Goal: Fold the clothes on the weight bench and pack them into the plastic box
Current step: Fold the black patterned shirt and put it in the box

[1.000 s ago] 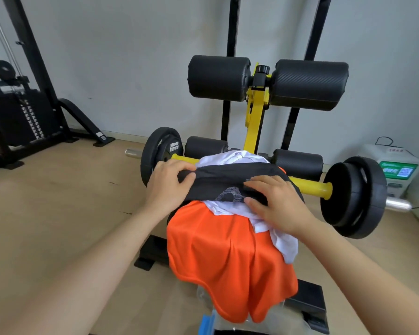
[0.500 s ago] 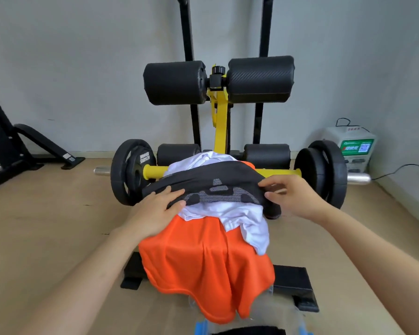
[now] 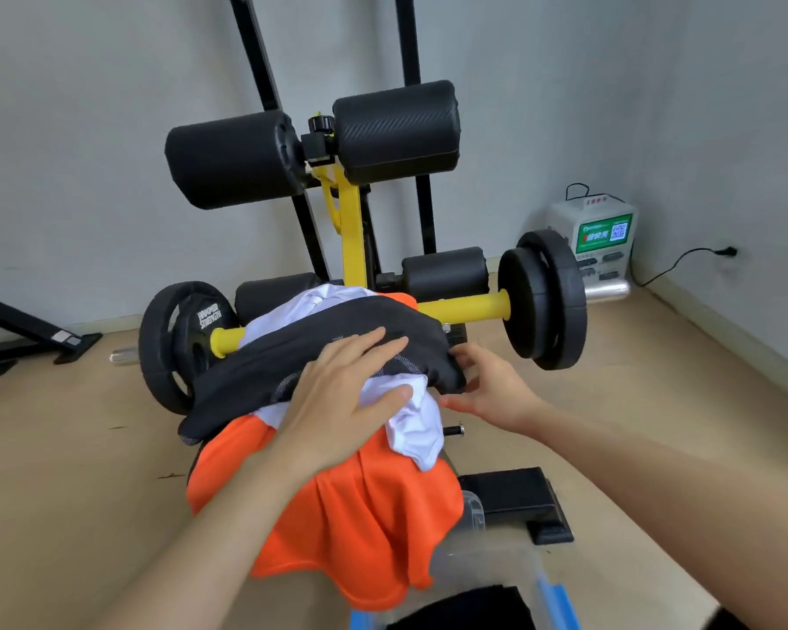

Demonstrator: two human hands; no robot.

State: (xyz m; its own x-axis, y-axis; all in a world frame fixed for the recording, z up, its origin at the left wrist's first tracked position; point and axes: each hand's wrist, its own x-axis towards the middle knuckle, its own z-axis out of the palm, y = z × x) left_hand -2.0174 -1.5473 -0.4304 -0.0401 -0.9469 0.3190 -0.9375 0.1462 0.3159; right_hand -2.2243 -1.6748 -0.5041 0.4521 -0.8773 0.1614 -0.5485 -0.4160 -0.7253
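A black garment (image 3: 292,352) with a grey mesh patch lies on top of a pile on the weight bench. Under it sit a white garment (image 3: 412,416) and an orange garment (image 3: 369,516) that hangs down over the near end. My left hand (image 3: 342,397) lies flat on the black garment, fingers straight and spread. My right hand (image 3: 483,384) grips the black garment's right edge, its fingertips tucked under the cloth. The clear plastic box (image 3: 497,566) with a blue clip stands at the bottom of the view and holds a dark folded item (image 3: 469,609).
The bench's yellow bar (image 3: 465,306) carries black weight plates (image 3: 547,297) at both ends, with black roller pads (image 3: 319,152) above. A white charging kiosk (image 3: 597,243) stands by the right wall. A black machine base (image 3: 23,329) sits at the left on the wooden floor.
My left hand slid from the black garment's left edge to its middle and now lies flat. My right hand shifted down around the right edge. The view tilted and moved closer.
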